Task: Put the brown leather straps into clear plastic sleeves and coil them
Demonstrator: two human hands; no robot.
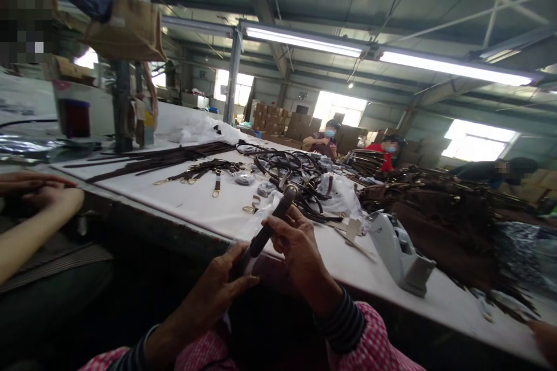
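Observation:
A dark brown strap with a brass-coloured metal fitting at its top end stretches between my hands, tilted, above the table's front edge. My right hand pinches it near the upper part with thumb and fingers. Lower down, my left hand is closed round its other end, where a pale, thin wrapping seems to cover it. Just beyond my hands lies a heap of dark straps mixed with clear plastic bags. Short straps with gold clips are spread to its left.
A white tape dispenser and scissors sit on the white table to my right, near a brown pile of bags. Long straps lie at left. A co-worker's arm enters at left; other people work across the table.

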